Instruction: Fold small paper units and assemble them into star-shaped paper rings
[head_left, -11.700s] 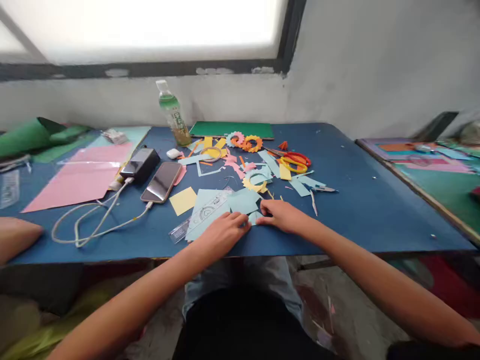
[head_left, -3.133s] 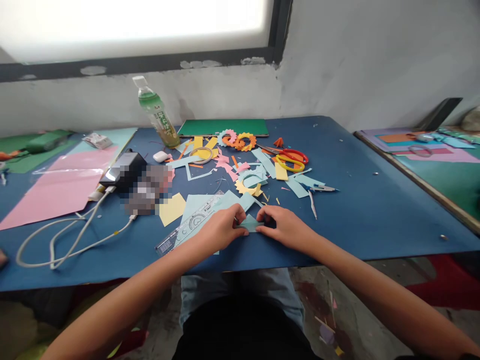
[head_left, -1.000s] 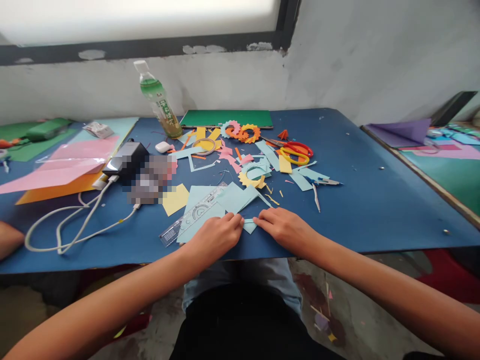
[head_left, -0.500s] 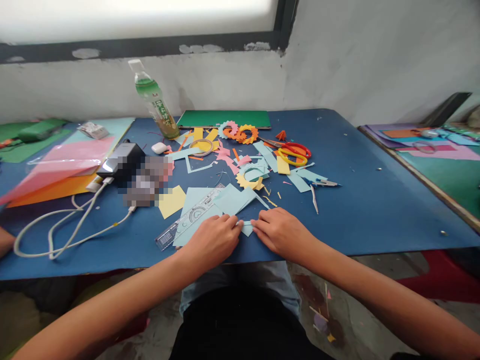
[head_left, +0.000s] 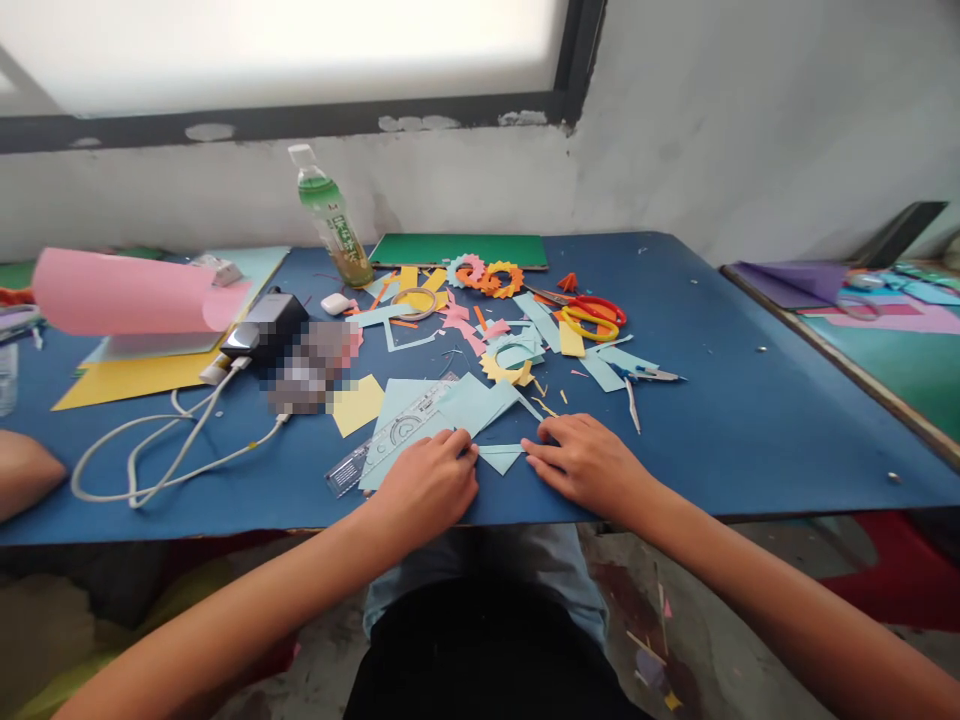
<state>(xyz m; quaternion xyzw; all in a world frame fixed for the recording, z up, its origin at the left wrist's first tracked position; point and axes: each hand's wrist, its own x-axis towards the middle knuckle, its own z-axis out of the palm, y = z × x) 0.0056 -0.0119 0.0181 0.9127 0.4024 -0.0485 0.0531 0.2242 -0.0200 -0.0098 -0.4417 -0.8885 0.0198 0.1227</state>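
Observation:
A small folded piece of light blue paper point(head_left: 500, 457) lies on the blue table point(head_left: 750, 420) near its front edge. My left hand point(head_left: 429, 482) rests at its left end, fingers curled and pressing down on the paper. My right hand point(head_left: 586, 462) lies at its right end, fingertips flat against the paper's edge. Just behind my left hand are larger light blue paper pieces point(head_left: 472, 400) and a clear plastic ruler point(head_left: 382, 440).
Paper scraps, cut paper rings point(head_left: 487, 278) and red-and-yellow scissors point(head_left: 592, 315) litter the table's middle. A green bottle point(head_left: 332, 215), a power bank point(head_left: 262, 330) with white cable point(head_left: 150, 460) and pink and yellow sheets point(head_left: 127, 290) sit at left. Another person's arm point(head_left: 22, 470) shows at far left.
My hands have drawn slightly apart along the folded blue piece. At left, the pink sheet has been lifted and curled up off the yellow sheet.

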